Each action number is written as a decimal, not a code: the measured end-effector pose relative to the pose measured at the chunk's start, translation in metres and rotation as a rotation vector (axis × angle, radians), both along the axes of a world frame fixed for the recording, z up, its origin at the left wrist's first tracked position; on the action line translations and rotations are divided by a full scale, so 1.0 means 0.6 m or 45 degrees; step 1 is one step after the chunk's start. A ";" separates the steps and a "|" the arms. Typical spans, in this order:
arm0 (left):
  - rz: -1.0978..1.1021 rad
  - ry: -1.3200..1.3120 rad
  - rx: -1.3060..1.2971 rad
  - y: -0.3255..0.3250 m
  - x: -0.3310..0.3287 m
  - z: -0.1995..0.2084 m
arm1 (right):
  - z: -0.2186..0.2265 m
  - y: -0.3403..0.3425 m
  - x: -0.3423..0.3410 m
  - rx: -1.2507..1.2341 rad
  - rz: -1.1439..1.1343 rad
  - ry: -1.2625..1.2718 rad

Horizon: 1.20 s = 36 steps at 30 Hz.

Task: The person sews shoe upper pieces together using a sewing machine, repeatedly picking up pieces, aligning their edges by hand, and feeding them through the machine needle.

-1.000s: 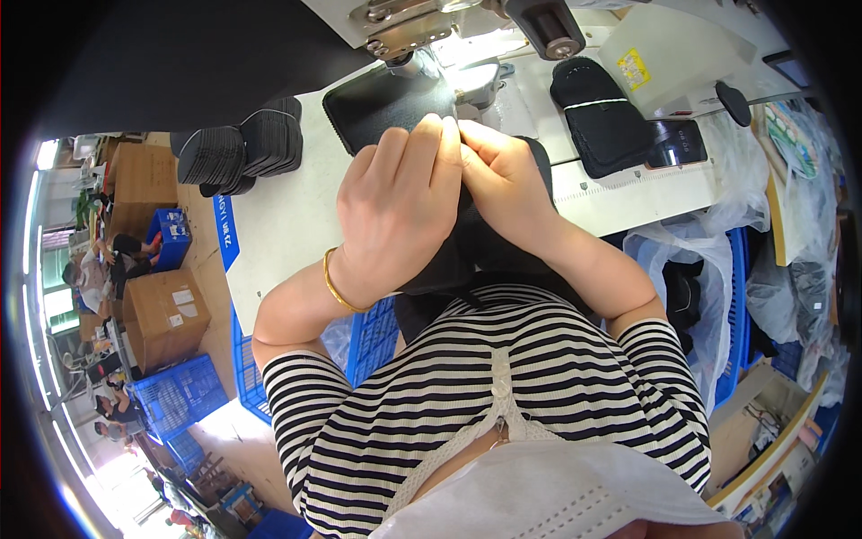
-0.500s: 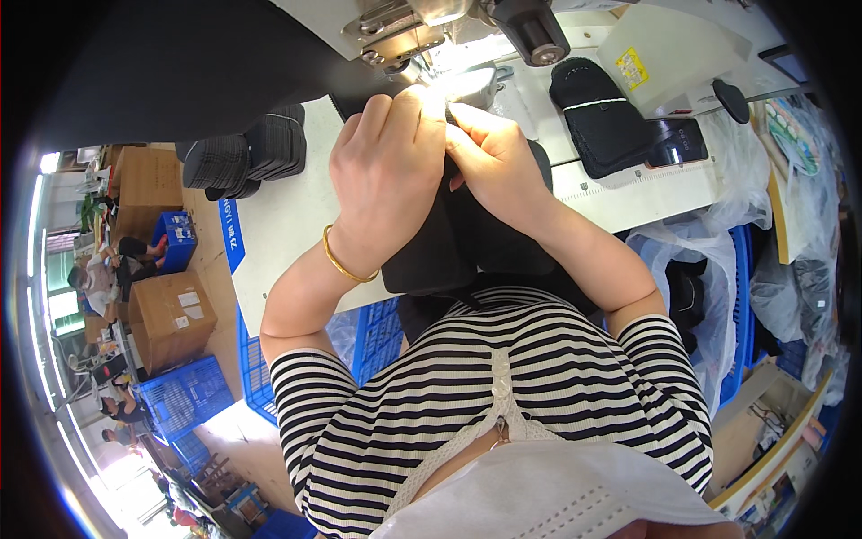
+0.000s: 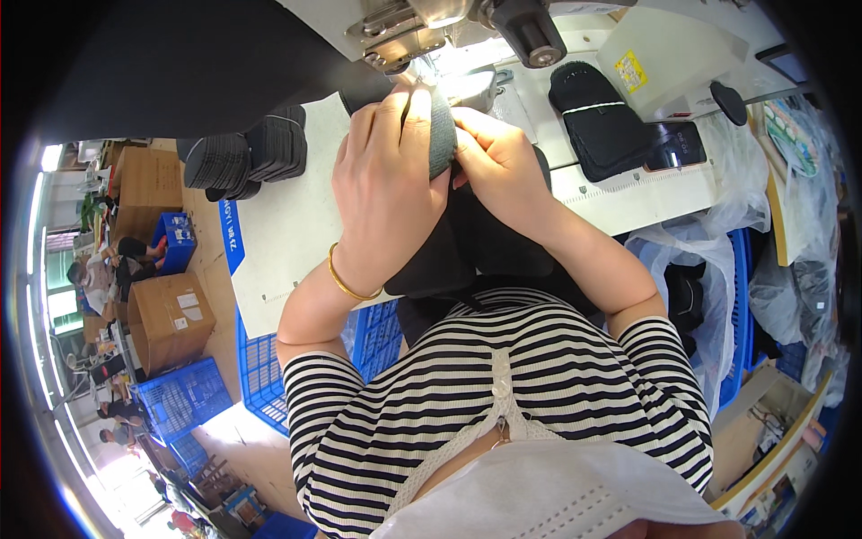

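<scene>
Under the lit head of a sewing machine (image 3: 400, 40), a dark grey fabric piece (image 3: 441, 139) stands on edge between my two hands. My left hand (image 3: 388, 171) has its fingers bent over the piece's left side, close to the needle area. From the other side my right hand (image 3: 501, 169) pinches its edge between thumb and fingers. Glare and my left fingers hide where the fabric meets the needle. Black material (image 3: 431, 265) lies below my hands, at the table's front edge.
Stacks of dark, rounded flat pieces (image 3: 247, 151) sit at the table's left. To the right are a black bundle with a white band (image 3: 600, 121) and a phone (image 3: 675, 146). Blue crates (image 3: 377, 340) and plastic bags (image 3: 709, 269) stand below the table (image 3: 287, 216).
My left hand has shifted slightly down and turned, so the fabric's grey face now shows between my hands. The right hand has stayed nearly in place, still pinching.
</scene>
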<state>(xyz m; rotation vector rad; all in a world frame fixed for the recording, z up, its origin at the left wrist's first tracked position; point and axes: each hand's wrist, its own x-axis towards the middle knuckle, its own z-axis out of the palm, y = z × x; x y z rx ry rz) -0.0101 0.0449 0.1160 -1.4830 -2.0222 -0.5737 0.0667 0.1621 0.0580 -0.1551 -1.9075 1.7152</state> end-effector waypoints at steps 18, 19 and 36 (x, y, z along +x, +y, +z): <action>-0.615 -2.183 1.157 -0.187 -0.006 -0.172 | -0.049 0.001 0.034 -0.302 0.280 -0.095; -0.620 -2.170 1.172 -0.183 -0.004 -0.171 | -0.047 0.003 0.036 -0.293 0.270 -0.096; -0.547 -2.273 1.159 -0.187 0.005 -0.186 | -0.051 0.004 0.039 -0.351 0.267 -0.098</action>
